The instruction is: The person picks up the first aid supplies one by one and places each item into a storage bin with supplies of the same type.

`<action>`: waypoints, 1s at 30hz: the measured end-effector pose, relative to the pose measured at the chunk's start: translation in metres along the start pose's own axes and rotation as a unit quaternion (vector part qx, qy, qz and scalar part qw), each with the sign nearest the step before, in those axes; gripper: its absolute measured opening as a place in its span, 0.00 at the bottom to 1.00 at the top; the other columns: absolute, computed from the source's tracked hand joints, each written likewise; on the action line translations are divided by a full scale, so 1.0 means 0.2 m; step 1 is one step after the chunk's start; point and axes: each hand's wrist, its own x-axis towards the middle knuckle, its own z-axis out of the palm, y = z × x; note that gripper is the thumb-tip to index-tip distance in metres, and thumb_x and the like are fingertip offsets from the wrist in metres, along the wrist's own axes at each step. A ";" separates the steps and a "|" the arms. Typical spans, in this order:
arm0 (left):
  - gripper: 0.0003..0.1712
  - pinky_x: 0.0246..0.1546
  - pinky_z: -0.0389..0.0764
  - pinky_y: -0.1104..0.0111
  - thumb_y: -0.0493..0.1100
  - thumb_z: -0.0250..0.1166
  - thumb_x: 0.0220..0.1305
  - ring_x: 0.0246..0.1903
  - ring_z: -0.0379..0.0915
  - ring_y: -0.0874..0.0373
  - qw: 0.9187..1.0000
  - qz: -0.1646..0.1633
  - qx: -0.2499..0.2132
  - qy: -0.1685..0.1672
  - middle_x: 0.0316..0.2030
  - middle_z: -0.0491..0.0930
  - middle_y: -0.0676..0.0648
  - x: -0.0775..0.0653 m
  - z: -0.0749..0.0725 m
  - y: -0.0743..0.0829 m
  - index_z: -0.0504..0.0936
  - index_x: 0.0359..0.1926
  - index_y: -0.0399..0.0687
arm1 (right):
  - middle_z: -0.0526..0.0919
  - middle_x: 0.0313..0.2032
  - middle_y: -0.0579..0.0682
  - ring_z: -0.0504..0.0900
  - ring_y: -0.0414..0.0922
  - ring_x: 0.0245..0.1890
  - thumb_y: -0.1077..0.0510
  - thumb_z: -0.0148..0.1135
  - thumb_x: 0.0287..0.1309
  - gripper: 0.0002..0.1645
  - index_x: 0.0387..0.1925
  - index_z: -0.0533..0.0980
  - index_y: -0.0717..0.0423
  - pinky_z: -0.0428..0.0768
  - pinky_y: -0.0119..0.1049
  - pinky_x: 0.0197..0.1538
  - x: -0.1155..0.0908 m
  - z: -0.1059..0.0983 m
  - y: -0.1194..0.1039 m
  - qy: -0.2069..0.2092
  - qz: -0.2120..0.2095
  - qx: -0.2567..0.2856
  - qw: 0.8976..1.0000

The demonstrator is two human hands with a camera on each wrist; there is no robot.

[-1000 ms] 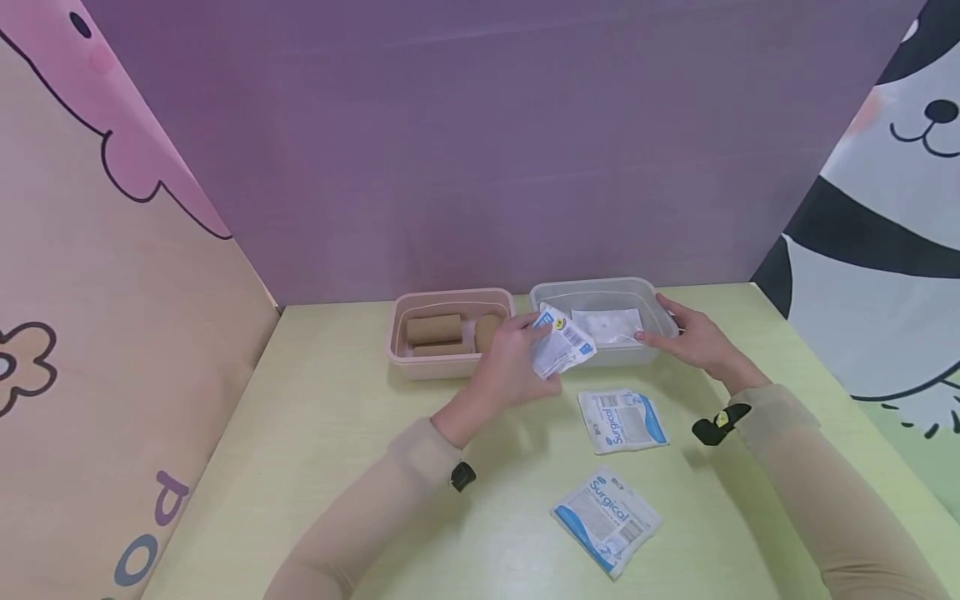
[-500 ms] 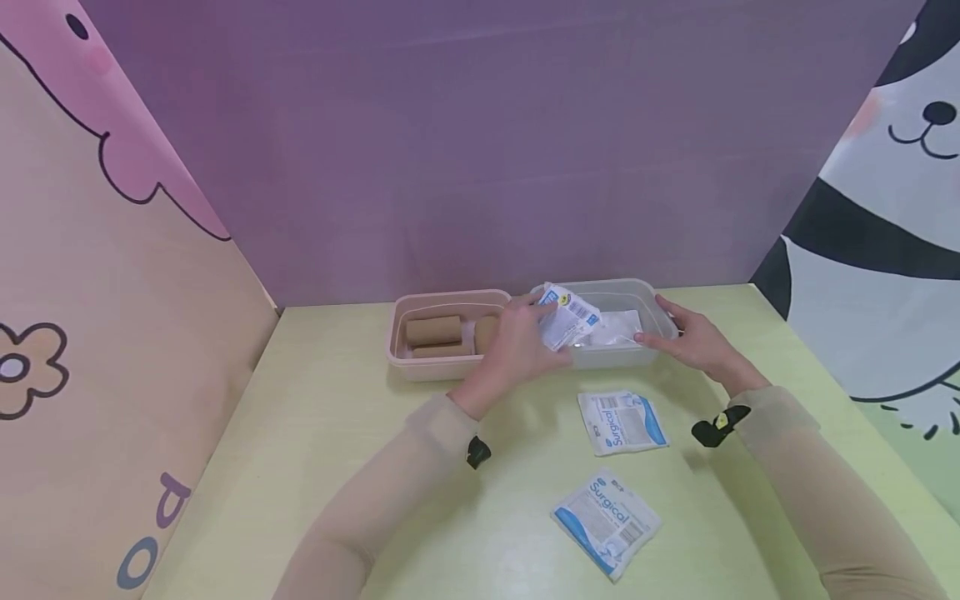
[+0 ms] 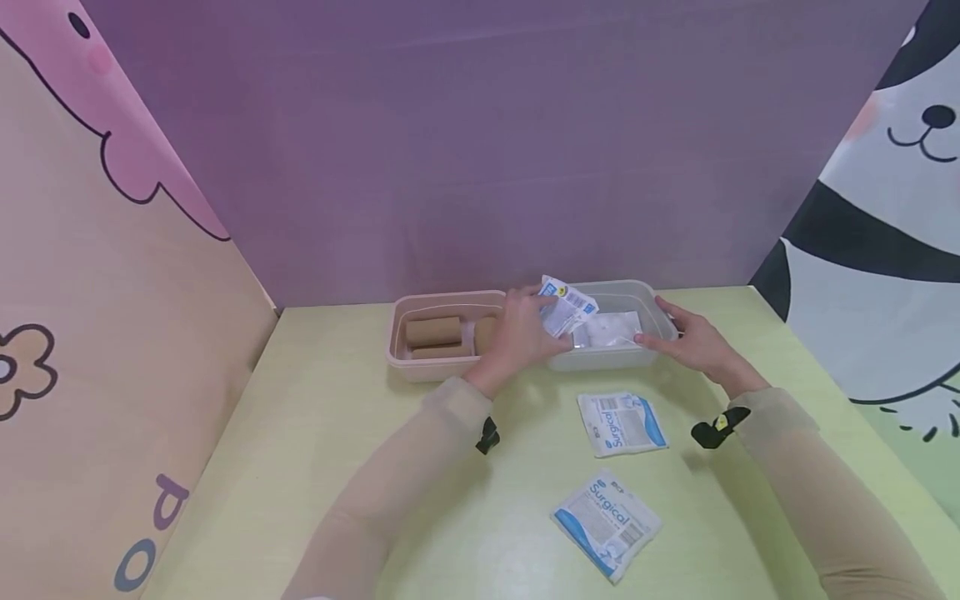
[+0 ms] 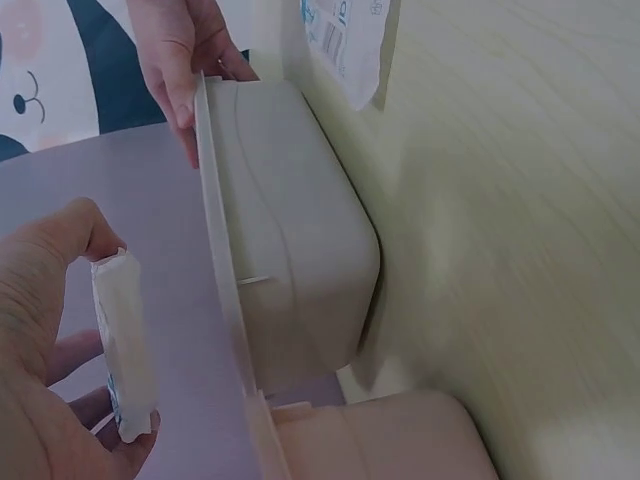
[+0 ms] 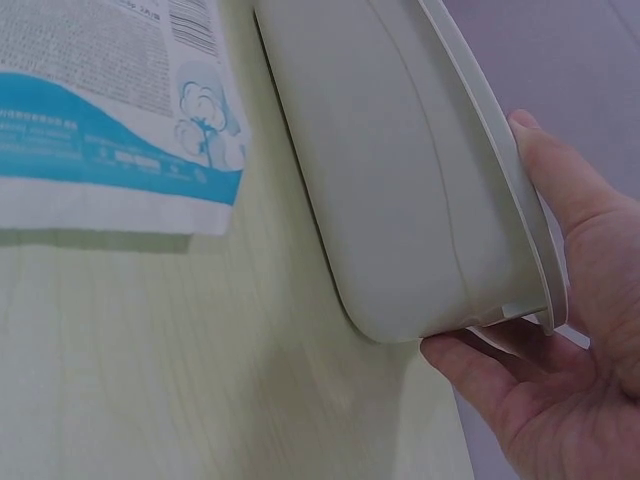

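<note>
Above the left part of the pale grey plastic box [image 3: 600, 358], my left hand [image 3: 517, 333] pinches a white and blue packet [image 3: 567, 307] by its edges. In the left wrist view that packet [image 4: 125, 340] is seen edge-on between thumb and fingers, apart from the box rim. My right hand [image 3: 701, 343] grips the right end of the box, thumb at the rim and fingers against the outer wall, as the right wrist view shows. A white packet [image 3: 611, 329] lies inside the box. Two packets printed "Surgical" lie on the table, one nearer the box [image 3: 622, 423], one further forward [image 3: 607, 523].
A pink plastic box [image 3: 420, 369] with brown rolls [image 3: 433, 332] stands directly left of the grey box. Behind both rises a purple panel [image 3: 480, 167]. Printed side panels flank the pale yellow table [image 3: 322, 433].
My left hand has moved away from me and slightly right, carrying its packet from the box's front edge to above its inside. The right hand keeps its grip on the box.
</note>
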 end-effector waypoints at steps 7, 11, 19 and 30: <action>0.39 0.76 0.71 0.49 0.54 0.82 0.52 0.74 0.71 0.44 1.000 -0.004 -0.002 0.003 0.70 0.80 0.42 0.04 0.06 -0.01 0.85 0.65 0.48 | 0.55 0.80 0.75 0.59 0.74 0.78 0.33 0.68 0.68 0.67 0.86 0.38 0.54 0.67 0.72 0.73 0.00 0.01 0.00 0.004 -0.005 0.006 1.000; 0.38 0.73 0.74 0.53 0.53 0.82 0.52 0.73 0.71 0.46 1.000 -0.013 0.002 0.005 0.70 0.80 0.44 0.05 0.08 -0.01 0.86 0.65 0.49 | 0.56 0.79 0.75 0.61 0.74 0.78 0.35 0.69 0.68 0.66 0.86 0.39 0.54 0.67 0.71 0.73 0.00 0.02 0.01 0.007 -0.008 0.004 1.000; 0.37 0.56 0.80 0.63 0.55 0.80 0.51 0.64 0.73 0.48 0.999 -0.016 0.022 0.018 0.72 0.78 0.45 0.08 0.13 0.01 0.87 0.64 0.54 | 0.55 0.80 0.75 0.59 0.74 0.78 0.34 0.68 0.68 0.66 0.87 0.38 0.53 0.65 0.72 0.74 -0.02 0.01 -0.01 0.005 0.000 0.001 1.000; 0.38 0.69 0.74 0.60 0.55 0.81 0.52 0.68 0.73 0.47 1.000 -0.008 0.004 0.011 0.70 0.80 0.42 0.10 0.19 0.04 0.86 0.64 0.46 | 0.52 0.81 0.75 0.57 0.75 0.79 0.33 0.68 0.68 0.67 0.87 0.37 0.52 0.64 0.73 0.75 -0.03 0.01 -0.01 0.000 0.005 0.006 1.000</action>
